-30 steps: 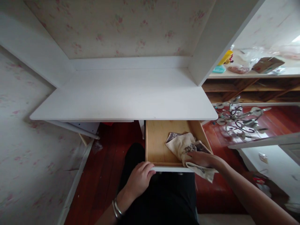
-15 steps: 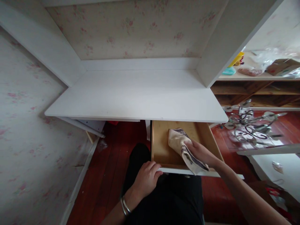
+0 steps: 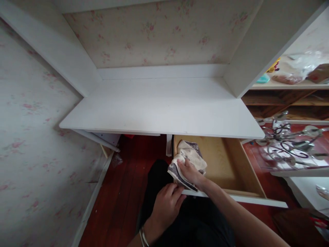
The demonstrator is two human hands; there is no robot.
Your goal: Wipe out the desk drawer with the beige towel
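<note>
A pulled-out wooden drawer [image 3: 228, 164] with a white front juts from under the white desk [image 3: 164, 106]. My right hand [image 3: 189, 171] presses a folded cream and grey cloth [image 3: 192, 154] against the drawer's left side, near its front corner. The cloth is bunched under the fingers and partly covers the drawer's front edge. My left hand [image 3: 167, 202] is closed over the left end of the drawer front, just below the cloth. Metal bangles [image 3: 143, 236] circle the left wrist.
Floral-papered wall [image 3: 33, 137] stands close on the left. On the red wooden floor [image 3: 113, 199] to the right lies a chandelier [image 3: 290, 140] with curled arms. Behind it, a wooden shelf unit [image 3: 285, 99] bears plastic-wrapped items. My knees are beneath the drawer.
My right hand has moved the cloth from the drawer's middle and front to its left front corner. The left hand still holds the drawer front. The view has shifted slightly.
</note>
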